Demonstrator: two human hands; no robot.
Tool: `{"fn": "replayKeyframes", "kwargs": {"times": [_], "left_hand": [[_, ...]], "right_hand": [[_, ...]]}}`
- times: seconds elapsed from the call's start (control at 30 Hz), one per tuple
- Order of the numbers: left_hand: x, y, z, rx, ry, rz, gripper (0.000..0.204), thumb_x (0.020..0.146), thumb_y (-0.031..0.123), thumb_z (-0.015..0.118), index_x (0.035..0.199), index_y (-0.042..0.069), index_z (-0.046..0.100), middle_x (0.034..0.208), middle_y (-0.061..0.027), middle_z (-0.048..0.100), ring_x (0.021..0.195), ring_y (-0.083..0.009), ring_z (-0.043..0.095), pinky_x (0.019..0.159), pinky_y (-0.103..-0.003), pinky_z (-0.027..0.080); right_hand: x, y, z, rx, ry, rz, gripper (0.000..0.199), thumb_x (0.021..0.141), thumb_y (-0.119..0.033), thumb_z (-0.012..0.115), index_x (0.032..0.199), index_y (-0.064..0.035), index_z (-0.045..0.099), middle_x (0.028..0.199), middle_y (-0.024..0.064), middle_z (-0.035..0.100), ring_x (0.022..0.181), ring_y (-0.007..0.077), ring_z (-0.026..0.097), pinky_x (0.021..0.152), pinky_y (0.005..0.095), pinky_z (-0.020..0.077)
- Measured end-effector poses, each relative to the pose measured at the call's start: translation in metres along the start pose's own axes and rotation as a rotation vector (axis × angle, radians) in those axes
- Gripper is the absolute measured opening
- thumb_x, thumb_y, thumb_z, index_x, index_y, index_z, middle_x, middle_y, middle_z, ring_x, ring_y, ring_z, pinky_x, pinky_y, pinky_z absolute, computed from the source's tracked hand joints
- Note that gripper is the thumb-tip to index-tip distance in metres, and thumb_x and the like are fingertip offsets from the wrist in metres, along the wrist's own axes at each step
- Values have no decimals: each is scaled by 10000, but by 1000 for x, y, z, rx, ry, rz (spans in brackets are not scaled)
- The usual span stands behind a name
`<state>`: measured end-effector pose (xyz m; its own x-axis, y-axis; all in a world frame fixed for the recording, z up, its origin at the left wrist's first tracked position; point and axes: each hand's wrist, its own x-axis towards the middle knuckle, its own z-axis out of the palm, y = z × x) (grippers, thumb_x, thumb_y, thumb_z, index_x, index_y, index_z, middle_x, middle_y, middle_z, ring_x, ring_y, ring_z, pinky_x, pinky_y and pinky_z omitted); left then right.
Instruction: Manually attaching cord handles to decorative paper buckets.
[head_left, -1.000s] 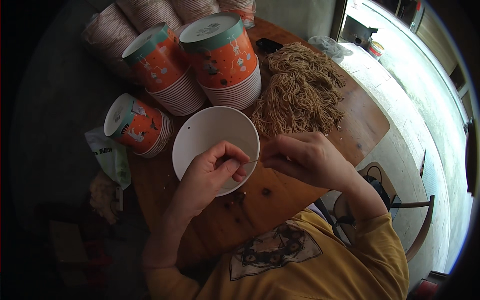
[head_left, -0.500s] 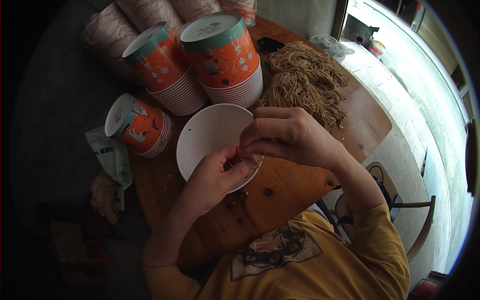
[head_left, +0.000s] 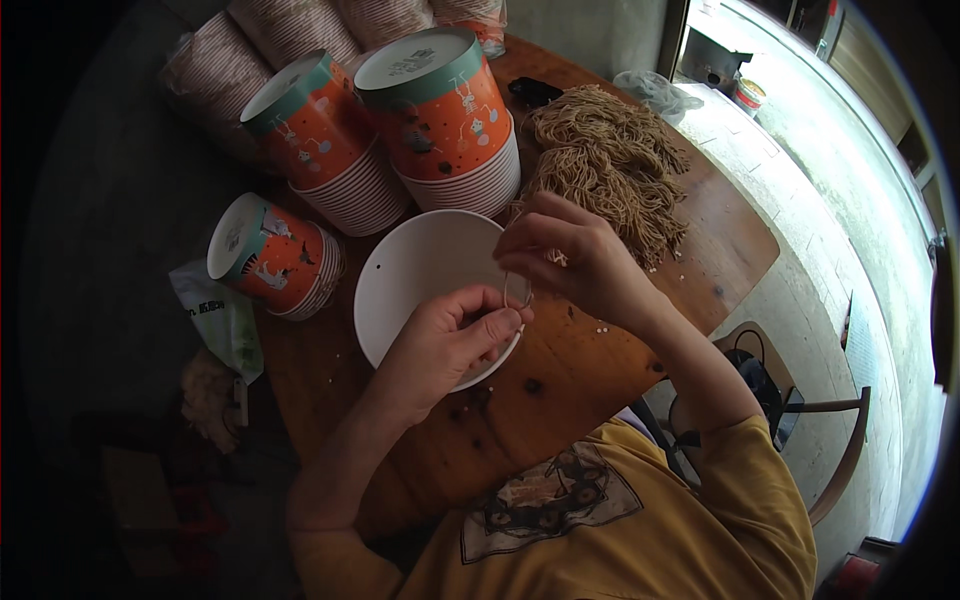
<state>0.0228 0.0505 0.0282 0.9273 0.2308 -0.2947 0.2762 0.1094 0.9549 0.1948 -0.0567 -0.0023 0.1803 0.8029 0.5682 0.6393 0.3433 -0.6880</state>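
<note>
white paper bowl (head_left: 430,275) on a round wooden table (head_left: 600,370), both hands' grips pinching one thin string (head_left: 517,293).

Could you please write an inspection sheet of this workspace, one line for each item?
Surface: brown wooden table with dark spots and a few small pale crumbs.
Job's things: white paper bowl with a small hole near its rim; thin loop of string at the bowl's edge; pile of tan strings.
Clutter: stacks of orange printed cups, one stack lying on its side; clear plastic bag; small black object.
Hands: left hand pinches the bowl's rim and the string; right hand pinches the string from above.
Cables: nothing seen.
Surroundings: green and white bag left of the table; chair at right; pale concrete floor.
</note>
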Motion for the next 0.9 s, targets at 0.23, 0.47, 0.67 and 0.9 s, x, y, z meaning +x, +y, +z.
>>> {"fn": "replayKeyframes", "kwargs": {"times": [0.23, 0.47, 0.67, 0.9], "left_hand": [[6, -2, 1, 13, -3, -27, 180, 935, 184, 589, 1031, 43, 645, 798, 53, 575, 673, -7, 474, 593, -161, 374], [9, -3, 4, -41, 17, -2, 172, 934, 164, 586, 1040, 34, 626, 810, 48, 573, 675, -11, 473, 595, -160, 378], [12, -5, -1, -160, 6, -25, 136, 928, 123, 577, 1032, 36, 583, 838, 23, 576, 703, -26, 512, 617, -167, 404], [13, -1, -1, -333, -4, -136, 129, 901, 83, 583, 1023, 57, 551, 908, -8, 581, 782, -69, 550, 695, -214, 430]], "right_hand": [[-31, -15, -10, -197, 189, -63, 221, 797, -143, 703, 987, -61, 626, 872, 76, 571, 808, 239, 559, 689, 343, 470], [-37, -19, -8, -367, 62, -140, 207, 755, -155, 726, 891, -72, 593, 838, 52, 547, 787, 234, 558, 638, 331, 477], [-50, -37, 12, -72, 180, 237, 133, 804, -116, 691, 824, -44, 581, 752, 57, 545, 648, 191, 565, 551, 298, 465], [-60, -43, 34, 97, 241, 345, 142, 805, -129, 710, 845, -35, 610, 752, 59, 559, 598, 154, 562, 516, 281, 454]]}}
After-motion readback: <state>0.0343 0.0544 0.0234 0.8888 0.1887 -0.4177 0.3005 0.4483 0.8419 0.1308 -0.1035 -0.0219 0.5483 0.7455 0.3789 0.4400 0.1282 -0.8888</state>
